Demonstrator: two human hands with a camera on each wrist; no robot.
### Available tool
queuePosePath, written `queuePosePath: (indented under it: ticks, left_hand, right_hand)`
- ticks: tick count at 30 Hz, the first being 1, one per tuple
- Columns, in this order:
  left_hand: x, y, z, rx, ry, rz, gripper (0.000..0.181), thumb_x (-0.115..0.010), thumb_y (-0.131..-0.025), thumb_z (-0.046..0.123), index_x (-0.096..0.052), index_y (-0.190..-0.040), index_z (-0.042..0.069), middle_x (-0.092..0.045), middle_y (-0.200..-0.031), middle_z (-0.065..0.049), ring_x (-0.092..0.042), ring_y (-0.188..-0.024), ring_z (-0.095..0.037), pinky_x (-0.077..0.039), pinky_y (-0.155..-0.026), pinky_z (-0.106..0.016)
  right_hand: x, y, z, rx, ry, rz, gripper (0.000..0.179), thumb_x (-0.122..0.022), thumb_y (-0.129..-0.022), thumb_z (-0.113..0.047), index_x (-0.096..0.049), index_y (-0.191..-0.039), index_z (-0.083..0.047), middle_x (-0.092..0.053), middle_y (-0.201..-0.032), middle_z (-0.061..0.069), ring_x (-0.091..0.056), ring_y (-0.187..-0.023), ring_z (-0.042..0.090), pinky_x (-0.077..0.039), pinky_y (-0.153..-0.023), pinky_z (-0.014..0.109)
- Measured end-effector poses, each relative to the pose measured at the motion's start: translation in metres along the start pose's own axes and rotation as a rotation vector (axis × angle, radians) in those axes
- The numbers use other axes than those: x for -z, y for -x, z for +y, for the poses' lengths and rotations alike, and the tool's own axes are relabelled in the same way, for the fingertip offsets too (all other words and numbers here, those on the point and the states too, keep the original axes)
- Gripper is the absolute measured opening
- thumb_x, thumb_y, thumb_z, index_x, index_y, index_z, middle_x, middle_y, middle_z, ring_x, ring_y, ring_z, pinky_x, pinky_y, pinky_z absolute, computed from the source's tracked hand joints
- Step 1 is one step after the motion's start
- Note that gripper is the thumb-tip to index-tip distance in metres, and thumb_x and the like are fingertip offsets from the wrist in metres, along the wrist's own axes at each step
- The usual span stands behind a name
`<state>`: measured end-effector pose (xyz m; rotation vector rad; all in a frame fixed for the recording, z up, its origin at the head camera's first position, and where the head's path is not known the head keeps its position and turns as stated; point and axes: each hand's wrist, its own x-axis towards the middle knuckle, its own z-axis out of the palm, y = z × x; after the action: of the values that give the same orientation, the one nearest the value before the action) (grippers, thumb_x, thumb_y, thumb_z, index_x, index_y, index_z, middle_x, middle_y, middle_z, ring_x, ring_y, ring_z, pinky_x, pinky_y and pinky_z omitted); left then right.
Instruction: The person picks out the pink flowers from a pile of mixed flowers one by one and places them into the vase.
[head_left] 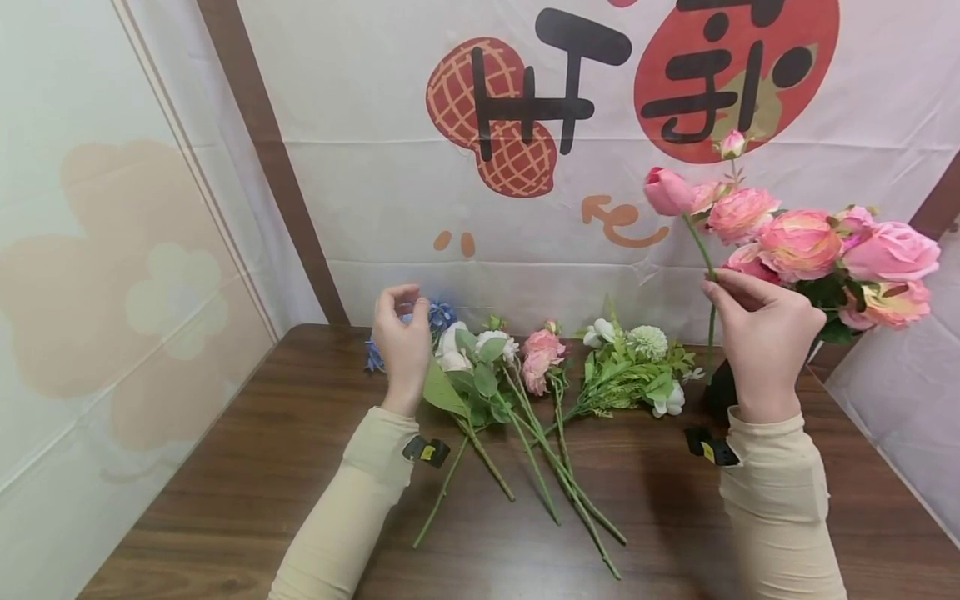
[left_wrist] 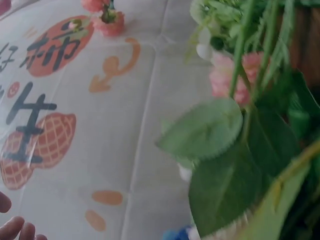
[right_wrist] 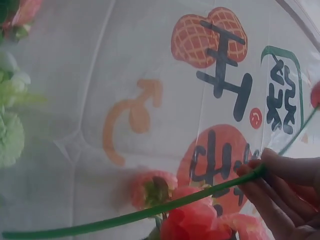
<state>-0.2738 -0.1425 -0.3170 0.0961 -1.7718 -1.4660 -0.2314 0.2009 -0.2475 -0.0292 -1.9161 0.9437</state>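
My right hand pinches the green stem of a pink tulip between thumb and fingers. The tulip's bloom points up, and its bare lower stem hangs down beside a black vase. Pink roses and peonies stand in a bunch behind this hand, which hides part of the vase. Over the far left of the table, my left hand is raised with fingers loosely bent and nothing held. Blue flowers lie just behind it; its fingertips show in the left wrist view.
Loose stems lie on the brown wooden table: white roses, a pink peony, and green sprigs with white blooms. Their cut ends point toward the front. A printed cloth hangs behind the table.
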Motion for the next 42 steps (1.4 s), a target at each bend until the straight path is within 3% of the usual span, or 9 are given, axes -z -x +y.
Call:
queuePosePath:
  ticks: [4, 5, 10, 13, 26, 31, 38, 42]
  left_hand:
    - [0.008, -0.003, -0.008, -0.002, -0.048, 0.006, 0.019, -0.058, -0.088, 0.007, -0.061, -0.106, 0.003, -0.059, -0.103, -0.01, -0.056, -0.09, -0.023, -0.043, -0.072, -0.029]
    - [0.01, -0.003, -0.01, -0.003, -0.056, 0.006, 0.019, -0.059, -0.087, 0.007, -0.061, -0.106, 0.004, -0.059, -0.103, -0.01, -0.056, -0.09, -0.022, -0.043, -0.072, -0.029]
    - [0.017, -0.006, -0.014, -0.015, -0.075, 0.01, 0.019, -0.06, -0.086, 0.007, -0.061, -0.104, 0.002, -0.058, -0.103, -0.014, -0.056, -0.09, -0.024, -0.043, -0.072, -0.03]
    - [0.021, -0.009, -0.017, -0.014, -0.092, 0.018, 0.019, -0.059, -0.087, 0.006, -0.061, -0.105, 0.002, -0.057, -0.104, -0.014, -0.057, -0.09, -0.025, -0.043, -0.072, -0.03]
    - [0.044, -0.02, -0.028, -0.024, -0.143, 0.068, 0.018, -0.058, -0.089, 0.008, -0.061, -0.106, 0.004, -0.056, -0.103, -0.013, -0.055, -0.088, -0.022, -0.043, -0.072, -0.029]
    - [0.052, -0.027, -0.03, -0.035, -0.15, 0.108, 0.018, -0.057, -0.088, 0.007, -0.061, -0.105, 0.003, -0.057, -0.102, -0.012, -0.054, -0.087, -0.019, -0.041, -0.073, -0.027]
    - [0.06, -0.029, -0.034, -0.04, -0.172, 0.131, 0.017, -0.058, -0.087, 0.005, -0.061, -0.103, 0.001, -0.057, -0.1, -0.012, -0.05, -0.084, -0.014, -0.037, -0.077, -0.025]
    - [0.063, -0.029, -0.037, -0.041, -0.188, 0.14, 0.018, -0.058, -0.087, 0.005, -0.061, -0.103, 0.0, -0.057, -0.099, -0.012, -0.05, -0.083, -0.015, -0.036, -0.077, -0.025]
  right_hand:
    - [0.005, -0.003, 0.003, -0.016, -0.051, 0.077, 0.026, -0.077, -0.077, -0.031, -0.077, -0.095, -0.012, -0.074, -0.089, 0.01, -0.055, -0.069, -0.025, -0.044, -0.067, 0.002]
    - [0.007, -0.004, 0.004, -0.021, -0.057, 0.093, 0.027, -0.078, -0.077, -0.032, -0.077, -0.095, -0.012, -0.074, -0.09, 0.008, -0.056, -0.071, -0.024, -0.039, -0.072, -0.001]
    - [0.015, -0.01, 0.007, -0.079, -0.079, 0.16, 0.028, -0.078, -0.076, -0.033, -0.077, -0.096, -0.015, -0.074, -0.089, -0.003, -0.058, -0.071, -0.022, -0.041, -0.074, 0.0]
    - [0.019, -0.013, 0.009, -0.106, -0.101, 0.173, 0.027, -0.079, -0.076, -0.03, -0.076, -0.098, -0.015, -0.074, -0.091, -0.005, -0.06, -0.072, -0.019, -0.048, -0.07, 0.006]
    - [0.037, -0.023, 0.015, -0.093, -0.088, 0.31, 0.022, -0.076, -0.078, -0.029, -0.077, -0.096, -0.016, -0.074, -0.092, -0.003, -0.061, -0.071, -0.014, -0.05, -0.075, 0.009]
    - [0.045, -0.028, 0.015, -0.124, -0.151, 0.338, 0.021, -0.075, -0.08, -0.025, -0.076, -0.097, -0.013, -0.074, -0.091, -0.003, -0.063, -0.072, -0.007, -0.051, -0.076, 0.01]
    - [0.057, -0.031, 0.02, -0.211, -0.281, 0.312, 0.018, -0.068, -0.086, -0.016, -0.073, -0.102, -0.01, -0.071, -0.088, -0.01, -0.063, -0.068, -0.003, -0.047, -0.057, 0.005]
    - [0.063, -0.032, 0.024, -0.239, -0.251, 0.335, 0.021, -0.067, -0.087, -0.02, -0.072, -0.106, -0.013, -0.069, -0.093, -0.013, -0.063, -0.08, -0.003, -0.05, -0.069, 0.01]
